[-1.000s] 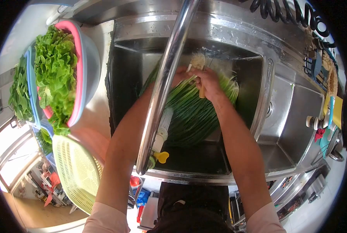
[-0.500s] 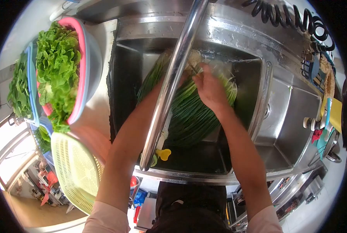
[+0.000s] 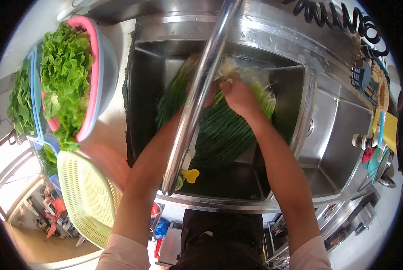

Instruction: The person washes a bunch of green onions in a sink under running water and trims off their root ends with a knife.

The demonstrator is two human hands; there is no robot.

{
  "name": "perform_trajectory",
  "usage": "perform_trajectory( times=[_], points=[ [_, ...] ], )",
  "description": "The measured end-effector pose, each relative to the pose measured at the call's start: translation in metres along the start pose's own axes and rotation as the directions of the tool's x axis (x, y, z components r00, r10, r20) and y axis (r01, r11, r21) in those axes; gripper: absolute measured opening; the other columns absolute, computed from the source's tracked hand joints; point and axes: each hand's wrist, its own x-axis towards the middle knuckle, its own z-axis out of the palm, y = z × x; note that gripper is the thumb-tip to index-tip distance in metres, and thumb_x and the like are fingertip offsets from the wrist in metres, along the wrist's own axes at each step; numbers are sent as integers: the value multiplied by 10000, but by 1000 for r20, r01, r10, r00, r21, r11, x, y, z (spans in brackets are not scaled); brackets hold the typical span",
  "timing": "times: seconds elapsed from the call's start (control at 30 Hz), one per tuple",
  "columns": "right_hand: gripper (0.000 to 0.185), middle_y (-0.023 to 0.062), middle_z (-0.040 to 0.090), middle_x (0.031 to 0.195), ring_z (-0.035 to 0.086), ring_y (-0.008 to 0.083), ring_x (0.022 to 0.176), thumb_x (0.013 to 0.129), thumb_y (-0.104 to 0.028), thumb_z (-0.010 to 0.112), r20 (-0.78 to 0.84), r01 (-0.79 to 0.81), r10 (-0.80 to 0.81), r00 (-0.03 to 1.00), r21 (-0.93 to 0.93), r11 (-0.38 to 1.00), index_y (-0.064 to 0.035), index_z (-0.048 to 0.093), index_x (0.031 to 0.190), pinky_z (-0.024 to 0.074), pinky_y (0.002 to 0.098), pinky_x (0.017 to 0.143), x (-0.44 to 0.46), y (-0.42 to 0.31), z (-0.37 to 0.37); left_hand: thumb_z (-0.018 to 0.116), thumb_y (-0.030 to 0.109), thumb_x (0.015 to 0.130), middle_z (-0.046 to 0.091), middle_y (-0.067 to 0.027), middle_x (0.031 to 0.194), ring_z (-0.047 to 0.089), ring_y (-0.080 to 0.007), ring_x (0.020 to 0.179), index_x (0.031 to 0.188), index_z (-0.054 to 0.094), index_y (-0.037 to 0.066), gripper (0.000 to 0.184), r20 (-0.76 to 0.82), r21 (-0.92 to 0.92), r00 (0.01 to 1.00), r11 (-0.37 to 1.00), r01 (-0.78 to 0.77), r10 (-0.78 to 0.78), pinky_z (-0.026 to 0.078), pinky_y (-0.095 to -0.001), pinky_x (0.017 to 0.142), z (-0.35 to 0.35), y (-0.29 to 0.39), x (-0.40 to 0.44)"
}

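Long green onions point(image 3: 224, 135) lie in a dark sink basin point(image 3: 282, 148), their pale, whiskery root ends point(image 3: 228, 67) at the far side. At those root ends my right hand point(image 3: 241, 96) is closed, fingers curled on the white stems. My left hand point(image 3: 209, 93) is beside it, partly behind the metal tap pipe point(image 3: 201, 90); its visible fingers are closed against the stems. Another bunch of green onions point(image 3: 170, 99) lies at the basin's left. Whatever is between the fingertips is too small to make out.
Leafy lettuce point(image 3: 66, 67) fills a pink-rimmed basin point(image 3: 93, 67) at the left. Below it stands a yellow perforated basket point(image 3: 86, 193). A second steel basin point(image 3: 341, 139) adjoins at the right. The tap pipe slants across the work area. A yellow plastic piece point(image 3: 190, 175) is by its lower end.
My right hand has shifted slightly left and down, closer to my left hand. A thin dark object seen by its fingers earlier no longer shows. The view has shifted slightly.
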Motion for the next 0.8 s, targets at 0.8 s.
perform_trajectory(
  times=[0.8],
  points=[
    [611, 221, 637, 1244, 632, 325, 1133, 976, -425, 591, 226, -110, 40, 973, 306, 946, 7, 509, 1399, 464, 393, 989, 25, 32, 15, 581, 408, 981, 695, -212, 1038, 669, -388, 911, 1267, 604, 65, 447, 4, -240, 993, 964, 114, -116, 508, -454, 824, 7, -36, -3]
  ],
)
